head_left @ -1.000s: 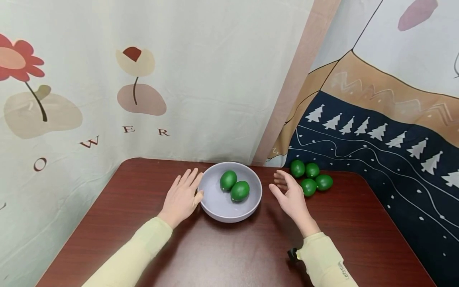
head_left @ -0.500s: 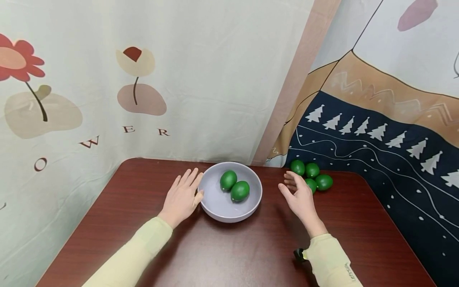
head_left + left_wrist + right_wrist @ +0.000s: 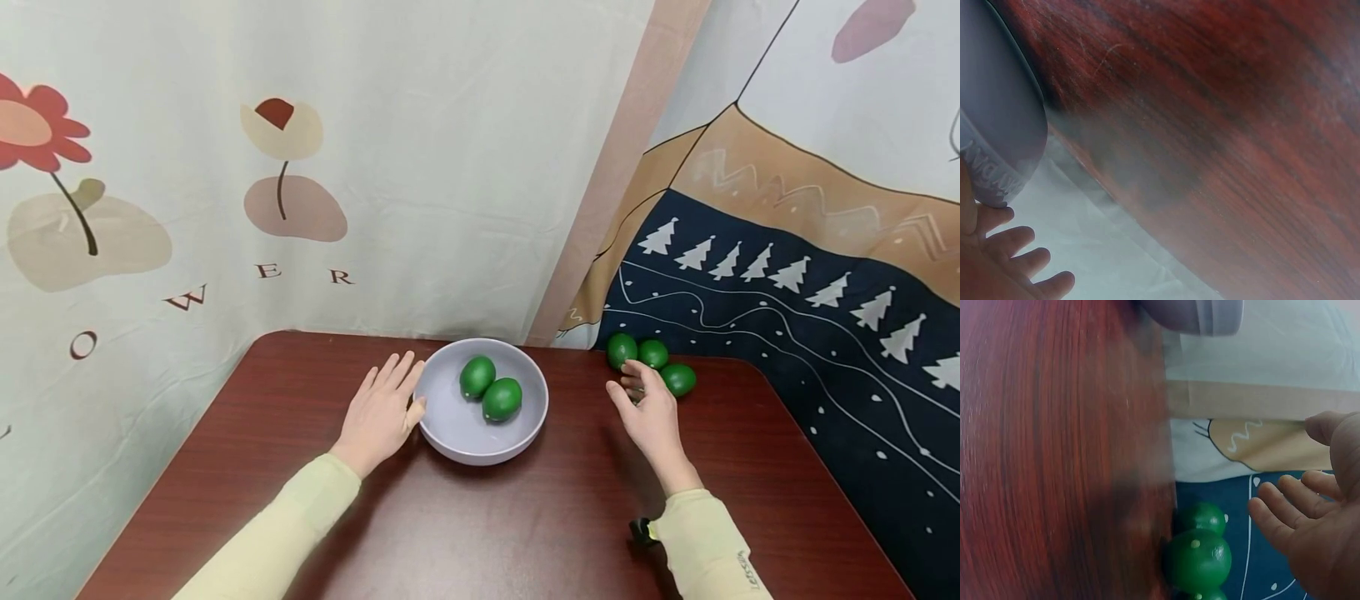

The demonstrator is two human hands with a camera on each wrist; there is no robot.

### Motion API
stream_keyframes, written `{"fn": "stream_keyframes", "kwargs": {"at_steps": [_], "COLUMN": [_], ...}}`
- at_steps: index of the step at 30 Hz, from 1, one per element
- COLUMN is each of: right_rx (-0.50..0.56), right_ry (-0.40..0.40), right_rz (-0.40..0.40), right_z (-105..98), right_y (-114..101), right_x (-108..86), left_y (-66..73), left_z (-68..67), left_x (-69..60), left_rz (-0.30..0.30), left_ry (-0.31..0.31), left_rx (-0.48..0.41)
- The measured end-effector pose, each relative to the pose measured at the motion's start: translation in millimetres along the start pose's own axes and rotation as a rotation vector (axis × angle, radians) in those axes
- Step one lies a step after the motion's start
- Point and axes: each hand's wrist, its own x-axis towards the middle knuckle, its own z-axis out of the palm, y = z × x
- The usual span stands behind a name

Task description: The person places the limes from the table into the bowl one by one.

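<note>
A light purple bowl (image 3: 457,437) stands near the table's back edge. Two green limes (image 3: 477,377) lie inside it, side by side. My left hand (image 3: 377,414) is at the bowl's left rim, fingers straight and thumb at the edge; the left wrist view shows its fingertips beside the bowl's wall (image 3: 1004,94). At the back right, several more limes (image 3: 678,381) sit clustered. In front of that cluster, my right hand (image 3: 654,421) holds nothing, its thumb apart from the fingers, and it covers one lime almost wholly. The right wrist view shows the limes (image 3: 1199,559) apart from this hand.
The dark red wooden table (image 3: 465,533) ends close behind the bowl and limes. A pale curtain (image 3: 450,208) printed with flowers hangs behind it. To the right hangs a dark blue cloth (image 3: 795,350) with white trees.
My right hand has moved rightward, from beside the bowl to in front of the lime cluster, hiding the nearest lime. The left hand, the bowl and its limes have stayed put.
</note>
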Motion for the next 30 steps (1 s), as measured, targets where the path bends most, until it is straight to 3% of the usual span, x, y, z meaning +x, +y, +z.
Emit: {"fn": "stream_keyframes", "kwargs": {"at_steps": [6, 21, 30], "right_rx": [-0.039, -0.154, -0.185], "right_ry": [0.032, 0.148, 0.141], "right_rz": [0.05, 0.077, 0.13], "right_z": [-5, -10, -10], "right_y": [6, 20, 27], "right_x": [1.5, 4.3, 5.3], "left_y": [-0.1, 0.3, 0.3], "left_z": [0.1, -0.2, -0.8], "left_x": [0.3, 0.3, 1.0], "left_rz": [-0.007, -0.001, -0.011], "left_ry": [-0.015, -0.003, -0.027], "left_rx": [0.007, 0.003, 0.006]}}
